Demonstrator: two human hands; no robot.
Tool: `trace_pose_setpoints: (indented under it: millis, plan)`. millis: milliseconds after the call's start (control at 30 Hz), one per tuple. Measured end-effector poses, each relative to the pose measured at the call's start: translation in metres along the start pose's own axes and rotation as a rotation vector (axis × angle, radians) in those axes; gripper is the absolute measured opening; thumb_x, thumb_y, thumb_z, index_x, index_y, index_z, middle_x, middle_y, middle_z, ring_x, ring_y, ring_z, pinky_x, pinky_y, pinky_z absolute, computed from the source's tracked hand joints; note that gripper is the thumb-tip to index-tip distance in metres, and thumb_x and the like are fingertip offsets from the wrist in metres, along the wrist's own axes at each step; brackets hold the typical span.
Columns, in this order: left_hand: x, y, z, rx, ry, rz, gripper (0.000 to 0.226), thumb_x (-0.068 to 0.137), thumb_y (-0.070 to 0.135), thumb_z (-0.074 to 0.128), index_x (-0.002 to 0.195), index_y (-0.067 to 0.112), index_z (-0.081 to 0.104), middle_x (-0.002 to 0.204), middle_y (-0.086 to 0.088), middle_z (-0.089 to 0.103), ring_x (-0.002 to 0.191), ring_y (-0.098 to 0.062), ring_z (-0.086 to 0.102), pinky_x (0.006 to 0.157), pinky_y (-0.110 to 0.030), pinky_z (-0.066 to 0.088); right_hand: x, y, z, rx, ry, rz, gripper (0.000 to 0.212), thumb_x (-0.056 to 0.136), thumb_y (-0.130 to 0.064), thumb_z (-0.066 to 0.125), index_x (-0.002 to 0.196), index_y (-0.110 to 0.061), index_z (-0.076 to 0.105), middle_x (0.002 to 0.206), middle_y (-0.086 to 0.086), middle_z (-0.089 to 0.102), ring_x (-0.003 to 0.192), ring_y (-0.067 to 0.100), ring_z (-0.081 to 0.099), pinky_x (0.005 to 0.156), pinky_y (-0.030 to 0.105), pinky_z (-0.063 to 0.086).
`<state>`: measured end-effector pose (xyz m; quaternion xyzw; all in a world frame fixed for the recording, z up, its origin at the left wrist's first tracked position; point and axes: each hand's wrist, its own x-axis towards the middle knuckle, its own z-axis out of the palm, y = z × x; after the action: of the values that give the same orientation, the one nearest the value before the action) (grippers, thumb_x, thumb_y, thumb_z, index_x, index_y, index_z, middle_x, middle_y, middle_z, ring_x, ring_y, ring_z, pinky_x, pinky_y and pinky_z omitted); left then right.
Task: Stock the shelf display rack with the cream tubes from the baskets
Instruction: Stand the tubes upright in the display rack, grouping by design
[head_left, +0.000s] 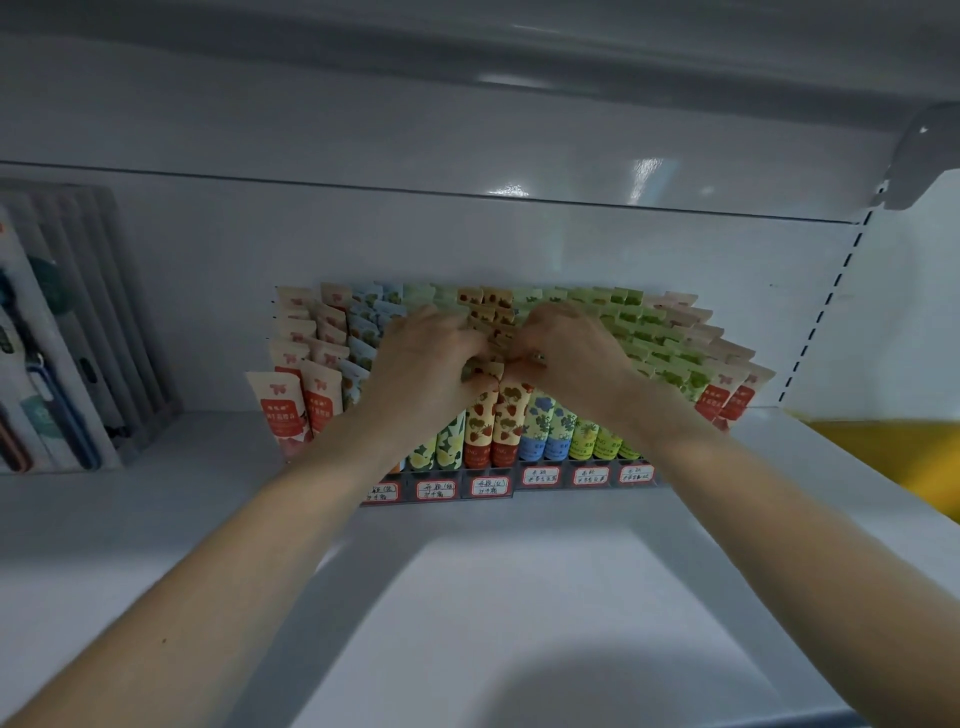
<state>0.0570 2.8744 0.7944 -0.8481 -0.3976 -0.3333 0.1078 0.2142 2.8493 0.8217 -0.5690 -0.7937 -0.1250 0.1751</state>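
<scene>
A tiered display rack stands on the white shelf, filled with several rows of upright cream tubes in red, blue, yellow and green prints. Both my hands reach into its middle. My left hand curls its fingers over the tops of the strawberry-print tubes in the centre columns. My right hand does the same just to the right, fingertips pinching tube tops. The two hands nearly touch. The tubes under my palms are hidden. No basket shows in view.
Handwritten price labels line the rack's front. Boxed packaged goods stand at the left of the shelf. A yellow surface shows at the right edge. The upper shelf hangs close overhead.
</scene>
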Motion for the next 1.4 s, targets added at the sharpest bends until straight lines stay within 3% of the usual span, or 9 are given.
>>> trace_pose_setpoints:
  millis: [167, 333, 600, 667, 767, 900, 1100, 1233, 1400]
  plan:
    - [-0.003, 0.002, -0.001, 0.043, -0.012, 0.001, 0.029, 0.084, 0.039, 0.063, 0.100, 0.015, 0.068, 0.092, 0.000, 0.056, 0.100, -0.022, 0.047, 0.086, -0.035, 0.033, 0.001, 0.000, -0.008, 0.026, -0.036, -0.002, 0.022, 0.088, -0.032, 0.061, 0.101, -0.018, 0.071, 0.107, 0.005, 0.056, 0.110, 0.021, 0.048, 0.092, 0.028, 0.035]
    - [-0.008, 0.001, -0.003, 0.011, 0.037, 0.009, 0.034, 0.079, 0.035, 0.070, 0.101, 0.010, 0.070, 0.092, -0.004, 0.059, 0.099, -0.027, 0.051, 0.086, -0.036, 0.033, -0.005, 0.007, -0.014, 0.241, -0.034, 0.052, 0.021, 0.083, -0.030, 0.068, 0.098, -0.016, 0.072, 0.092, -0.005, 0.049, 0.093, 0.011, 0.047, 0.074, 0.021, 0.030]
    - [-0.009, -0.003, 0.000, 0.001, 0.035, 0.009, 0.035, 0.071, 0.031, 0.079, 0.093, 0.006, 0.071, 0.087, -0.009, 0.063, 0.087, -0.032, 0.057, 0.082, -0.044, 0.043, -0.008, 0.022, -0.018, 0.270, -0.045, 0.056, 0.021, 0.081, -0.027, 0.070, 0.101, -0.019, 0.069, 0.100, -0.007, 0.051, 0.096, 0.009, 0.046, 0.083, 0.022, 0.033]
    - [-0.009, -0.003, 0.001, -0.003, 0.039, 0.014, 0.036, 0.071, 0.032, 0.079, 0.094, 0.006, 0.071, 0.086, -0.008, 0.062, 0.085, -0.031, 0.058, 0.080, -0.044, 0.044, -0.007, 0.024, -0.019, 0.280, -0.034, 0.054, 0.019, 0.083, -0.028, 0.068, 0.100, -0.019, 0.069, 0.094, -0.011, 0.051, 0.091, 0.006, 0.048, 0.081, 0.019, 0.037]
    - [-0.009, -0.003, -0.001, -0.010, 0.055, 0.019, 0.044, 0.075, 0.046, 0.064, 0.095, 0.007, 0.071, 0.085, -0.006, 0.063, 0.083, -0.029, 0.059, 0.079, -0.044, 0.047, -0.004, 0.027, -0.023, 0.314, -0.013, 0.057, 0.016, 0.084, -0.029, 0.067, 0.097, -0.018, 0.070, 0.082, -0.021, 0.047, 0.078, -0.001, 0.048, 0.068, 0.004, 0.034]
    - [-0.009, -0.003, -0.006, -0.073, 0.069, 0.016, 0.053, 0.080, 0.052, 0.045, 0.094, 0.008, 0.071, 0.087, -0.005, 0.066, 0.083, -0.025, 0.060, 0.076, -0.037, 0.047, 0.005, 0.035, -0.025, 0.349, 0.050, 0.095, 0.014, 0.086, -0.025, 0.065, 0.096, -0.017, 0.070, 0.086, -0.014, 0.054, 0.076, -0.001, 0.048, 0.063, 0.001, 0.036]
    - [-0.005, -0.018, -0.024, -0.066, 0.180, -0.066, 0.023, 0.085, 0.024, 0.063, 0.094, 0.005, 0.071, 0.086, -0.008, 0.067, 0.081, -0.022, 0.058, 0.076, -0.031, 0.039, 0.016, 0.047, -0.028, 0.389, 0.101, 0.122, 0.013, 0.089, -0.020, 0.061, 0.095, -0.013, 0.069, 0.085, -0.008, 0.061, 0.076, 0.003, 0.053, 0.066, 0.006, 0.038]
    - [0.000, -0.028, -0.026, -0.077, 0.172, -0.097, 0.020, 0.087, 0.024, 0.059, 0.095, 0.009, 0.070, 0.086, -0.003, 0.066, 0.080, -0.014, 0.053, 0.074, -0.030, 0.040, 0.020, 0.045, -0.026, 0.382, 0.044, 0.105, 0.012, 0.088, -0.021, 0.062, 0.095, -0.015, 0.070, 0.081, -0.015, 0.059, 0.074, -0.001, 0.053, 0.065, 0.005, 0.039]
    - [0.008, -0.020, -0.026, -0.107, 0.140, -0.014, 0.011, 0.086, 0.011, 0.065, 0.092, 0.005, 0.072, 0.085, -0.007, 0.067, 0.079, -0.020, 0.057, 0.071, -0.028, 0.036, 0.026, 0.032, -0.020, 0.290, -0.108, 0.046, 0.020, 0.090, -0.029, 0.059, 0.102, -0.017, 0.070, 0.093, -0.009, 0.058, 0.089, 0.008, 0.054, 0.081, 0.020, 0.043]
